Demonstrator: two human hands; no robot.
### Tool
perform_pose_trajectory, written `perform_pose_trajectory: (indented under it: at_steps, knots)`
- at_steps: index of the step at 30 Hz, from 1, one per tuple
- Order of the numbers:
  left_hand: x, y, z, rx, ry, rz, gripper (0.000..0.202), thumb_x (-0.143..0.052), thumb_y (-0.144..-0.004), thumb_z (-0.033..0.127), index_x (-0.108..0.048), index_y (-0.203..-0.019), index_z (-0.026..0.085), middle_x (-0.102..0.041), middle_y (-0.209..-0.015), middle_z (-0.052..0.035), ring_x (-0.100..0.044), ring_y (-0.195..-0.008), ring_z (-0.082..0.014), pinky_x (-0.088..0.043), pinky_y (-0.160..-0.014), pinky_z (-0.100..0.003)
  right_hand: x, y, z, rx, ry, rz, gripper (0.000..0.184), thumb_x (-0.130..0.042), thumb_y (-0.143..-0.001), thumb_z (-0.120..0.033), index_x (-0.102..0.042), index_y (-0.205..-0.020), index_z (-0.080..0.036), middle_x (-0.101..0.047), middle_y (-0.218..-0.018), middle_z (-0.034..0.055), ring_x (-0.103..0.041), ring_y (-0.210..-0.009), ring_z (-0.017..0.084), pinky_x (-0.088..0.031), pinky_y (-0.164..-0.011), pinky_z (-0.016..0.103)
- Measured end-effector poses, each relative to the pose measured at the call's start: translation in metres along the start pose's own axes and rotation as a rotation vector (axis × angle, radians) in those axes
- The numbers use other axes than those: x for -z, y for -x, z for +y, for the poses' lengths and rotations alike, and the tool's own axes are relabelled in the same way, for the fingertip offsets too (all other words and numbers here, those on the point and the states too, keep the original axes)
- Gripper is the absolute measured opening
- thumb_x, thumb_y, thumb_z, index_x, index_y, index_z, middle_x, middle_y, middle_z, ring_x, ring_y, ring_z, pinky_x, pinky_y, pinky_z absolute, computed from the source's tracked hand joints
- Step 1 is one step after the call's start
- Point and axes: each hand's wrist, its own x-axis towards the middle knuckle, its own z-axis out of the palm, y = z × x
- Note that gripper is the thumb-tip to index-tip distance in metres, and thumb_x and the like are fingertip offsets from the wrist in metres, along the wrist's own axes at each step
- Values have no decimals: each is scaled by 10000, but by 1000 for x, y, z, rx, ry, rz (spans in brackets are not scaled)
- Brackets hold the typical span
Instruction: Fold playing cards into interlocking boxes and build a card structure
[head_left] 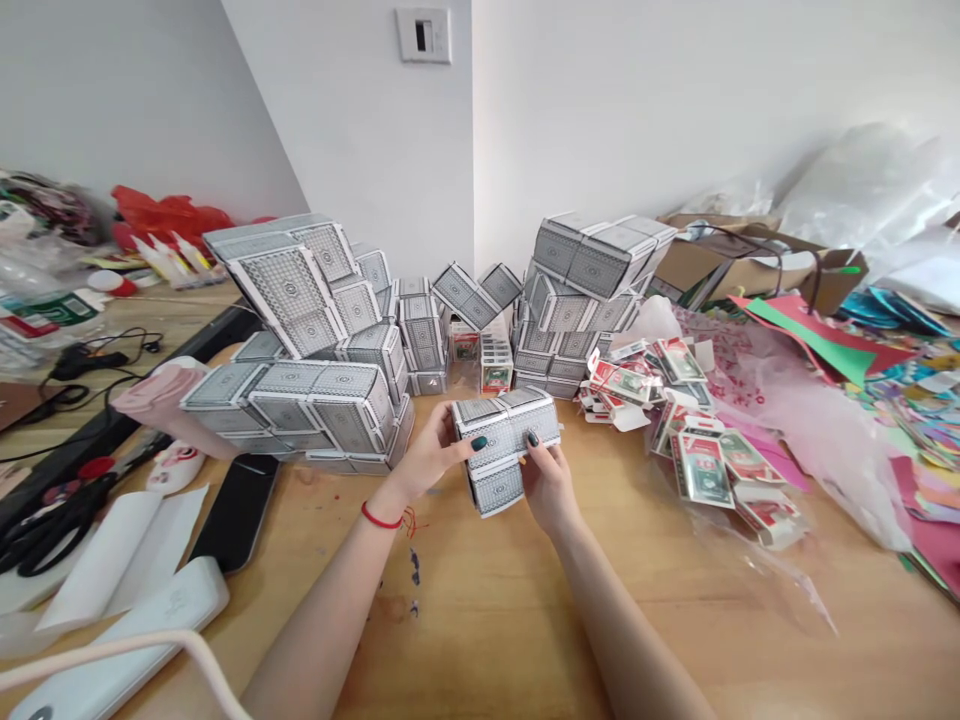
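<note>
Both my hands hold a small cluster of grey patterned card boxes (504, 440) joined together, just above the wooden table (495, 600). My left hand (435, 455) grips its left side with the thumb on the front face. My right hand (547, 480) grips its right side and underside. A red string circles my left wrist. Behind it, a big pile of the same grey boxes (307, 340) rises at the left, and a second stack (592, 290) stands at the right.
Loose red and green card packs (697, 430) lie on plastic wrap at the right, beside coloured paper (825, 345) and a brown bag (757, 260). Scissors (52, 520), a black phone (236, 510), white paper and cables lie at the left.
</note>
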Motion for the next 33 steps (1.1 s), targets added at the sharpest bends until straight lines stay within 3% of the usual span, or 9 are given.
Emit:
perform_pose_trajectory:
  at_steps: [11, 16, 21, 27, 33]
  knots:
    - [2, 2, 2, 83, -40, -9, 416, -607, -680, 306, -454, -1052, 198, -559, -1036, -52, -516, -963, -165, -410, -812, -292, 2, -2, 1, -12, -5, 37, 394, -634, -672, -327, -512, -1040, -251, -595, -1025, 33, -571, -872, 201, -465, -697, 318]
    - [5, -2, -8, 150, 23, 91, 489, -592, -693, 305, -445, -1153, 230, -550, -1098, -41, -521, -958, -170, -418, -786, -275, 4, -4, 7, 79, 169, 107, 325, -657, -650, -328, -504, -919, -229, -594, -939, 18, -561, -800, 155, -456, -656, 269]
    - [9, -8, -23, 242, 162, 167, 393, -577, -706, 378, -570, -1018, 139, -628, -962, -64, -560, -848, -168, -416, -709, -242, 7, -4, 8, 173, 363, 78, 387, -673, -634, -324, -470, -950, -231, -580, -884, -2, -550, -761, 127, -453, -667, 257]
    - [11, -8, -27, 395, 253, 64, 435, -518, -734, 464, -578, -1050, 171, -661, -919, -51, -589, -832, -179, -419, -715, -256, 6, -3, 5, 142, 351, 71, 257, -592, -706, -398, -478, -829, -203, -543, -717, -25, -530, -587, 102, -473, -548, 245]
    - [11, -8, -26, 419, 320, -10, 493, -466, -749, 513, -557, -1088, 167, -664, -932, -50, -599, -854, -188, -420, -766, -275, 5, -3, 4, 104, 289, 94, 265, -596, -696, -418, -455, -743, -198, -513, -613, -57, -509, -485, 85, -468, -462, 222]
